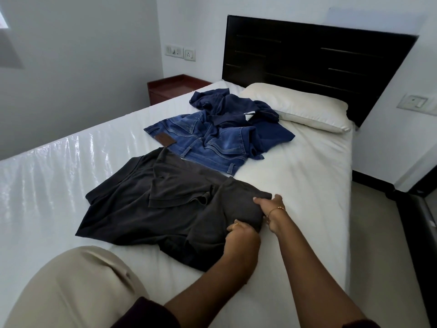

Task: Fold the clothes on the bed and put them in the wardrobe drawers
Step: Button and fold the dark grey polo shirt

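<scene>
A dark grey T-shirt (pixel 151 209) of soft knit lies spread on the white sheet of the bed (pixel 295 185), near the bed's right edge, with one sleeve folded over its middle and shallow creases across the body. Both hands hold its right hem. The left hand (pixel 241 235) has its fingers curled into the fabric, bunching a fold, a ring on one finger. The right hand (pixel 272 207) pinches the hem's far corner between thumb and fingers, a thin bangle on its wrist.

Beyond the shirt, toward the head of the bed, folded blue jeans (pixel 201 140) of faded denim lie flat, with a brown leather patch at the waistband. A crumpled navy shirt (pixel 236 110) partly covers them and touches the plump cream pillow (pixel 298 107) at the dark slatted headboard (pixel 314 55). The bed's left side gleams with glossy, rippled plastic wrap. A reddish wooden bedside table (pixel 175 87) stands by the far left corner.
</scene>
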`<action>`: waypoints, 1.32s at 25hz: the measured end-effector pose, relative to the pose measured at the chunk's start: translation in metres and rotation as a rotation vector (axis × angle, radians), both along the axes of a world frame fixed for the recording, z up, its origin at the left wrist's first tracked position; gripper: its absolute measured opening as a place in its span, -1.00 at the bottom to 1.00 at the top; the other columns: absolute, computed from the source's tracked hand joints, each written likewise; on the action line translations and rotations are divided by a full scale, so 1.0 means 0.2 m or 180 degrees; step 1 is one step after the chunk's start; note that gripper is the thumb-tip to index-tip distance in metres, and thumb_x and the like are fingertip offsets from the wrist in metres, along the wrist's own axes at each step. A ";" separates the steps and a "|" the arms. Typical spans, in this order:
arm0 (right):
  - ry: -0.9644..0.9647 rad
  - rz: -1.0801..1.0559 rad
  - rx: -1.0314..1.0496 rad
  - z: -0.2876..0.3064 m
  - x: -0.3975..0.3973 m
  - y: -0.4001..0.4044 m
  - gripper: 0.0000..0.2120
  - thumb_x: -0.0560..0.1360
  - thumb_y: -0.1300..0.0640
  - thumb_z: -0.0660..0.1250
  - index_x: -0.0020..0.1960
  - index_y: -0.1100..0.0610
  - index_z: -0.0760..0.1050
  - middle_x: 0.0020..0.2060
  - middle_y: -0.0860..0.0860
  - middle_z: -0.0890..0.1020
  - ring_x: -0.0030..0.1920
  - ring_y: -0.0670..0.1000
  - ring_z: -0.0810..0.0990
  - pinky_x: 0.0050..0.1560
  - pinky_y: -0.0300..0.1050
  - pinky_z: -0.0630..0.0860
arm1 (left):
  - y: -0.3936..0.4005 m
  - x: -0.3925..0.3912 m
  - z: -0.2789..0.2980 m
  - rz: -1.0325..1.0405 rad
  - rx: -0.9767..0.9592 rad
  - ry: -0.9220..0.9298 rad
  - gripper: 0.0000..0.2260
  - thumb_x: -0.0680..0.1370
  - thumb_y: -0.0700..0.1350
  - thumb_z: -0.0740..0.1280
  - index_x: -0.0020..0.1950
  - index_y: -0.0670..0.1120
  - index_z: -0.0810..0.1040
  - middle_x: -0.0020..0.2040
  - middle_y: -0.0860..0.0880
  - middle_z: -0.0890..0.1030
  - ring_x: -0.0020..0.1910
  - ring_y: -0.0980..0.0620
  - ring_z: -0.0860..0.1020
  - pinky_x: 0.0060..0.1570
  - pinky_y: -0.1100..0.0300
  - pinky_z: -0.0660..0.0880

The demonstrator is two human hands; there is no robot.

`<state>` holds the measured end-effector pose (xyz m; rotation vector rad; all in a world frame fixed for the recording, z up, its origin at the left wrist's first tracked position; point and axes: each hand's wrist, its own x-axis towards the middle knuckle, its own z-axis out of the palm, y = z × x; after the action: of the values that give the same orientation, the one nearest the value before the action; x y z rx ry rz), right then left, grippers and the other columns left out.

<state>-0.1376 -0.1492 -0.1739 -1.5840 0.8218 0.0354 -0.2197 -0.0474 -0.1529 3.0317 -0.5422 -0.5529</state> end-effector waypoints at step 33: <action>-0.0841 0.2875 -0.3831 -0.02 0.51 1.49 -0.51 0.59 -0.06 0.11 0.47 0.08 0.18 0.53 0.07 -0.04 0.51 0.17 -0.17 0.42 0.30 -0.11 | 1.61 0.63 0.07 0.3188 -0.1501 0.0533 -0.21 0.43 -0.18 0.46 0.48 -0.12 0.01 0.41 -0.23 0.20 0.36 -0.27 0.30 0.26 -0.07 0.35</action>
<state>-0.0347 0.1491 -0.1789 -2.9026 -0.2648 -0.0301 -0.0942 0.2738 -0.1396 2.3340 0.7214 -0.4861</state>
